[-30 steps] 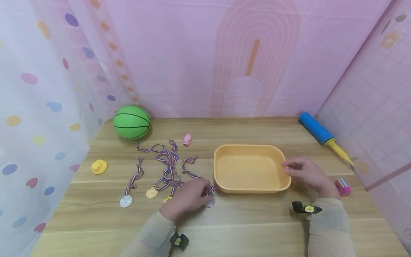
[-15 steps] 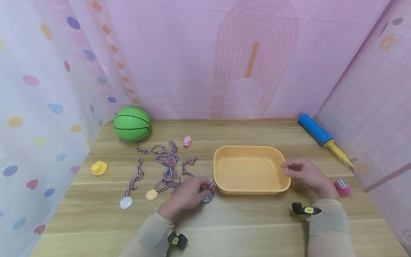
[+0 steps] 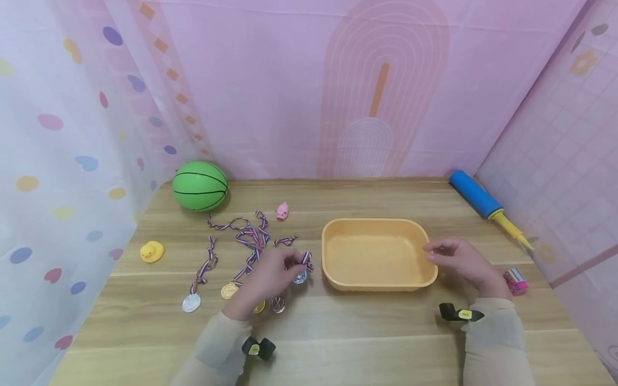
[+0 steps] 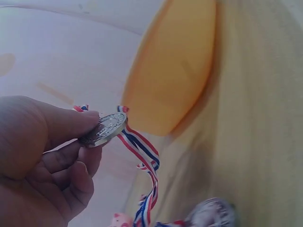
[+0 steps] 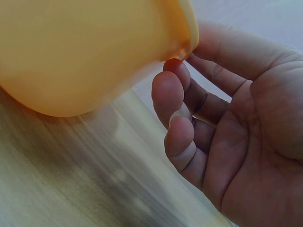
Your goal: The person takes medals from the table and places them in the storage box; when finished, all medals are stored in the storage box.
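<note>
In my left hand [image 3: 270, 276] I pinch a silver medal [image 4: 106, 128] between thumb and fingers. Its red, white and blue ribbon [image 4: 151, 182] hangs down from it in the left wrist view. A bronze-toned medal [image 3: 278, 304] and a gold medal [image 3: 259, 306] lie on the table just below this hand. Another gold medal [image 3: 229, 290] and a silver medal [image 3: 191, 303] are farther left, with tangled ribbons [image 3: 251, 236] behind them. With thumb and fingertips, my right hand [image 3: 465, 265] pinches the right rim of an orange-yellow plastic basin [image 5: 85, 56] that has nothing in it.
A green ball [image 3: 200, 186] sits at the back left, with a yellow toy duck [image 3: 152, 251] nearer the left edge. Behind the ribbons is a pink toy pig [image 3: 282, 211]. A blue hand pump [image 3: 475, 194] and a small pink item [image 3: 515, 282] lie on the right.
My left hand has lifted the silver medal and moved it left and back, away from the basin. The bronze-toned medal now shows below that hand. My right hand stays at the rim.
</note>
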Available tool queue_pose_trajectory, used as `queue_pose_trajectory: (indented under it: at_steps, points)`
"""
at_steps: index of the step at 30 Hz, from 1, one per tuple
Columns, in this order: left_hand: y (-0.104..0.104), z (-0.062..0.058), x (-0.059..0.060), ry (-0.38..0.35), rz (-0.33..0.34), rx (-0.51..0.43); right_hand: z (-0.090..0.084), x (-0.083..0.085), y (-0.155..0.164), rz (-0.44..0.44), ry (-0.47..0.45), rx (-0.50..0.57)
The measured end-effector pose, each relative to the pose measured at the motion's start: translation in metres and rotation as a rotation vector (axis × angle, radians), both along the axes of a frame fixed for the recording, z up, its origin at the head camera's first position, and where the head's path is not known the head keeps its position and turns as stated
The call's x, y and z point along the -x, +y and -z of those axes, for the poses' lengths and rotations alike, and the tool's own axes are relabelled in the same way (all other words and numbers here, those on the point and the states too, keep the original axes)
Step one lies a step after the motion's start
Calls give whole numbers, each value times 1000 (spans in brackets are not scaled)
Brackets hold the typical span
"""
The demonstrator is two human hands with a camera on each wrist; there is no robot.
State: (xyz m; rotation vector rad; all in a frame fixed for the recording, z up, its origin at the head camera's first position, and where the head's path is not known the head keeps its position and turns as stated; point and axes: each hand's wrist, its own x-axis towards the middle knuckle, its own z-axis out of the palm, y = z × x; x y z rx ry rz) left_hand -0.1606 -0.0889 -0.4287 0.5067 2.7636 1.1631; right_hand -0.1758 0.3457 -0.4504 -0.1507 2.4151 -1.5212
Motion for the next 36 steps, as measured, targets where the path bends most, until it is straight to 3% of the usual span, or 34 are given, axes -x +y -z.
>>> queue_pose_trajectory:
  at_steps: [5, 15, 21, 36]
  points:
    - [-6, -10, 3, 24, -22, -54, 0, 0, 0, -3, 10, -9]
    - [-8, -27, 10, -31, -122, -164, 3, 2, 1, -19, 44, 1]
    - [-5, -47, 16, 47, -106, -197, 4, 2, 0, -26, 40, 25]
    - [15, -90, 40, 101, -69, -207, 5, 3, 0, -34, 61, 29]
